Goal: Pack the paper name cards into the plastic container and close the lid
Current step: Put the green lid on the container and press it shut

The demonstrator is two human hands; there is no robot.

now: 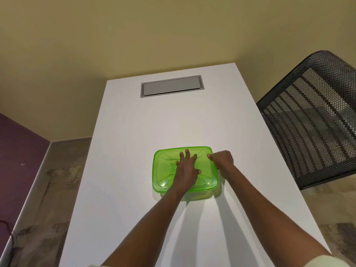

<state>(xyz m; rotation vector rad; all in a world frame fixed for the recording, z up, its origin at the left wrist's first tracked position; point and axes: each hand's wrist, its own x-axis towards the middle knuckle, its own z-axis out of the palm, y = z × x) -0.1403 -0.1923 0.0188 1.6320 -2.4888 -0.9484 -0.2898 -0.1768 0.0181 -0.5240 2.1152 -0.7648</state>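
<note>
A translucent green plastic container sits on the white table with its green lid lying on top. My left hand lies flat on the middle of the lid, fingers spread. My right hand curls over the lid's right edge near the far right corner, thumb on top. No paper name cards are visible; the inside of the container is hidden by the lid and my hands.
A grey metal cable flap is set into the table's far end. A black mesh chair back stands close to the table's right edge. Floor shows on both sides of the narrow table.
</note>
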